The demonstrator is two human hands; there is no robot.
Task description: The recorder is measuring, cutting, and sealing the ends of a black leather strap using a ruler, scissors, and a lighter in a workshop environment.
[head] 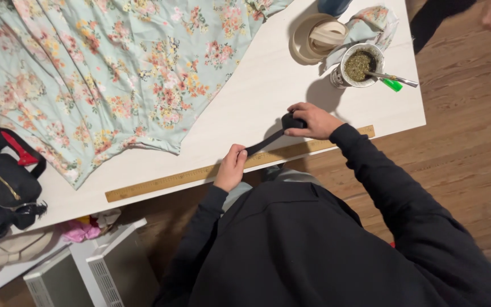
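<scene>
2 hands stretch a black strip along a ruler

The left hand pinches the loose end of the black strip, fingers pressed together on it, near the middle of the frame. The right hand curls its fingers around the black roll, a little up and to the right. The strip runs between them, just above the long wooden ruler at the table's lower edge. To do this well, I think the strip should stay flat and tight, close beside the ruler. Both arms bend at the elbow and reach forward. Flowery cloth lies upper left, and a cup of green herbs stands upper right.
</scene>
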